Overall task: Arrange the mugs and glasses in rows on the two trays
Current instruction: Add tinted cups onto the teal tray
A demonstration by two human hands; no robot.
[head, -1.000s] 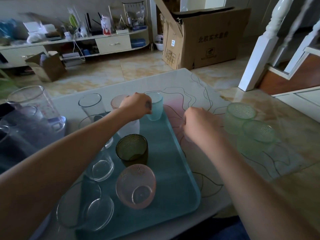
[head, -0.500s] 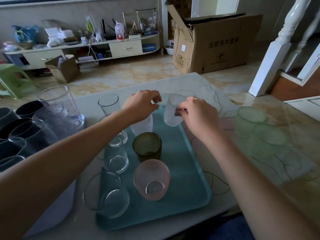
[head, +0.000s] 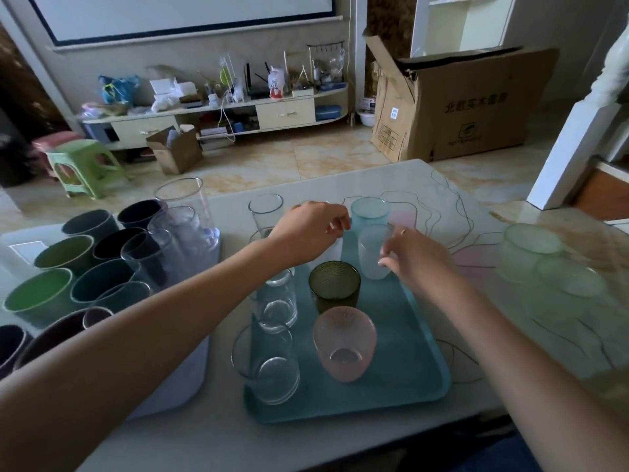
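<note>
Presently, items catalogued by place relative to the teal tray (head: 408, 376):

- Frosted cup (head: 372, 252): at the tray's far right corner, just nearer than a blue cup (head: 369, 212). Whether its base rests on the tray or hangs just above it cannot be told. Judged light, thin-walled and rigid; the matt wall should give fair friction. Best held round the mid-wall, thumb opposite the fingers, not by the rim.
- Right hand (head: 417, 255): just right of the frosted cup, fingers loosely curved at its wall and thumb near the rim; a light hold, as far as can be told. The forearm crosses the tray's right edge from the near side.
- Left hand (head: 311, 233): over the tray's far end, left of the blue cup, fingers curled with the tips pinched together; nothing can be seen held. The forearm crosses the tray's left side.
- Green glass (head: 334, 284): mid-tray, upright. Textured, thick; judged heavier and breakable.
- Pink glass (head: 343, 342): near-centre of the tray. Textured, likely fragile.
- Clear glasses (head: 269, 362): a row down the tray's left side. Smooth, probably slippery; grip low on the wall.
- Pale green glasses (head: 551, 264): on the counter (head: 442, 185) well right of the tray, not yet arranged.
- Mugs (head: 85, 284): on a white tray (head: 177, 386) to the left, in rows with tall clear glasses.
</note>
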